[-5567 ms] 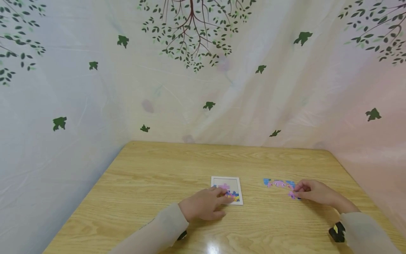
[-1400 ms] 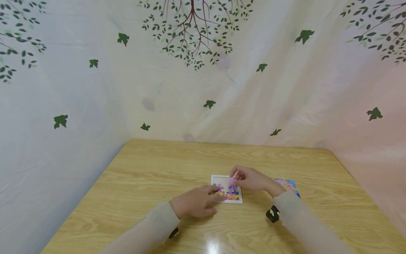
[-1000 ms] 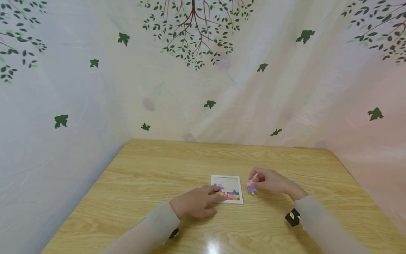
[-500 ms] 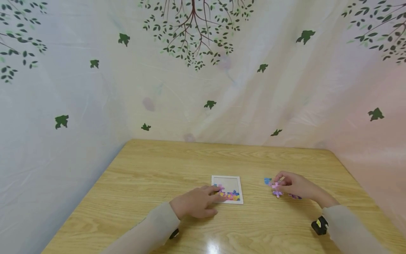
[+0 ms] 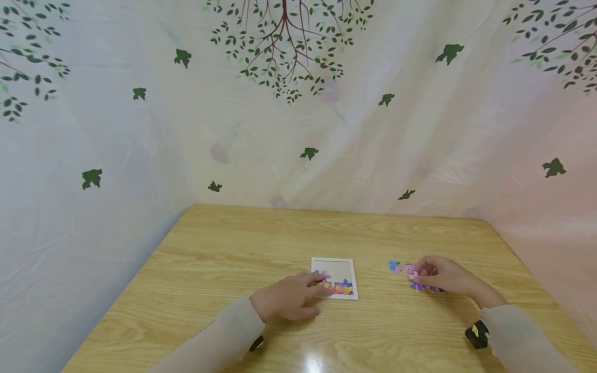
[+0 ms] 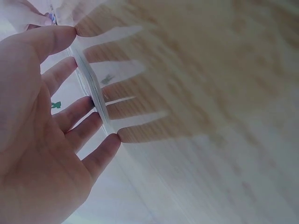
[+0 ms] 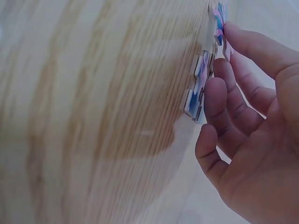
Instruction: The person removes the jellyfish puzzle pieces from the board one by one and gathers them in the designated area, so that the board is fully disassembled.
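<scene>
A white-bordered puzzle tray [image 5: 355, 282] lies flat on the table, its lower rows filled with colourful jigsaw pieces [image 5: 342, 288] and its upper part showing bare backing. My left hand [image 5: 286, 298] rests on the tray's left side with fingers spread; in the left wrist view its fingertips [image 6: 112, 140] lie along the tray's edge. To the right, my right hand [image 5: 445, 274] pinches a pink and purple jigsaw piece [image 5: 414, 278] between thumb and fingers, close over the loose pieces. The right wrist view shows the thumb on this piece [image 7: 227, 50], with loose pieces [image 7: 192, 100] beside the fingers.
Loose blue and pink pieces [image 5: 394, 266] lie right of the tray, partly hidden by my right hand. The wooden table [image 5: 233, 248] ends at a pale curtain [image 5: 261, 129] printed with branches and leaves. A black wrist device [image 5: 478, 334] sits under the right sleeve.
My right hand has carried the pinched piece from above the tray rightward to the loose pieces. The left hand has stayed on the tray over the last second.
</scene>
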`<state>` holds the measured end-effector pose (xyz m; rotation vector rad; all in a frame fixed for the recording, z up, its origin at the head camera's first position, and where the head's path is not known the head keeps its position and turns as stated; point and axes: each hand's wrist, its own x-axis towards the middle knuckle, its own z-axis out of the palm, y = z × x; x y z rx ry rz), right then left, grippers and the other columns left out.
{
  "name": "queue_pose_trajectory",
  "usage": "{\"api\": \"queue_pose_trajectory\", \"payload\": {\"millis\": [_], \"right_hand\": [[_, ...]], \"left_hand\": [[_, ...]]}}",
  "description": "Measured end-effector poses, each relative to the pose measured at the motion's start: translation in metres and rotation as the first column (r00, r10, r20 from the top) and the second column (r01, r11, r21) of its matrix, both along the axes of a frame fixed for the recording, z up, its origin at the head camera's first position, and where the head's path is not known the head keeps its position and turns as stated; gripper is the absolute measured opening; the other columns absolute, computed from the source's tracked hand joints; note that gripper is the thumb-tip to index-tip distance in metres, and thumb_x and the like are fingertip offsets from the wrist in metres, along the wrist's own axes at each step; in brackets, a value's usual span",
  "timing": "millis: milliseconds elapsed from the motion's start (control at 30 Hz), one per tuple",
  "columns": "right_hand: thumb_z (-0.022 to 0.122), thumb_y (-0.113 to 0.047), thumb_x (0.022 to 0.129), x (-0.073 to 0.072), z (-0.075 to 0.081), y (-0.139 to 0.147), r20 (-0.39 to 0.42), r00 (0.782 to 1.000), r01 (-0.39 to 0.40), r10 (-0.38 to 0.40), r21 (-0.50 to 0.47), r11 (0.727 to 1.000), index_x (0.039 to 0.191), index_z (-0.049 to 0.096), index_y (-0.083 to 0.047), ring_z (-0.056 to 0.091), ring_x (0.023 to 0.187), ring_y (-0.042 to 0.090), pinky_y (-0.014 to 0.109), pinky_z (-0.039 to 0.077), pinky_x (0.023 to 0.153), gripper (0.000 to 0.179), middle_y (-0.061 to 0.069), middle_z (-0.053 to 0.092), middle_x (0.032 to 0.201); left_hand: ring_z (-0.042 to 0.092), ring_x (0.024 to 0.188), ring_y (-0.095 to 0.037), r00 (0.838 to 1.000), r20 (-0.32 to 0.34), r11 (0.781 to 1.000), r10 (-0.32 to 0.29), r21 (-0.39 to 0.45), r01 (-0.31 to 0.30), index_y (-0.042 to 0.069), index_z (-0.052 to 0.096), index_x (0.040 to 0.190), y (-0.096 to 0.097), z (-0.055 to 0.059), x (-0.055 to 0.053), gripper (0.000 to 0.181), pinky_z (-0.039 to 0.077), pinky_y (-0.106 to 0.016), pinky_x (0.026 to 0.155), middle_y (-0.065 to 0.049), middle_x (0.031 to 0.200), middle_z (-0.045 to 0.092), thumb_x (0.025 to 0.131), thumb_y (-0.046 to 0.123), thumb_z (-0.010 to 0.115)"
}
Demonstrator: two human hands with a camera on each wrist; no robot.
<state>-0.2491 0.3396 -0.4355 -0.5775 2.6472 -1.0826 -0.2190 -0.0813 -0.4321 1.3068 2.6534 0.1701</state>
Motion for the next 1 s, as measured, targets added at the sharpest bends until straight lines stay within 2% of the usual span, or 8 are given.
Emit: {"api": "queue_pose_trajectory", "payload": {"millis": [433, 1000], "right_hand": [[0.071, -0.019, 0.094, -0.0028, -0.0055, 0.0025, 0.007, 1.000, 0.015, -0.015, 0.035, 0.999, 0.107, 0.064, -0.003, 0.052, 0.069, 0.010, 0.024, 0.046, 0.057, 0.021, 0.003, 0.057, 0.085], [0.072, -0.022, 0.094, -0.0051, -0.0065, 0.0025, -0.030, 0.999, 0.016, -0.014, 0.084, 0.996, 0.105, 0.066, -0.006, 0.050, 0.072, 0.010, 0.024, 0.045, 0.059, 0.021, 0.001, 0.056, 0.085]], "left_hand": [[0.036, 0.143, -0.027, 1.000, 0.010, 1.000, 0.020, 0.000, -0.020, 0.027, 0.048, 0.150, -0.0007, 0.0000, 0.0006, 0.049, 0.035, -0.041, 0.113, -0.005, 0.160, 0.033, 0.103, 0.036, 0.055], [0.037, 0.143, -0.025, 1.000, -0.007, 1.000, 0.009, 0.017, -0.009, 0.027, 0.049, 0.149, -0.0014, -0.0015, 0.0001, 0.049, 0.035, -0.039, 0.113, -0.004, 0.160, 0.034, 0.102, 0.036, 0.056]]}}
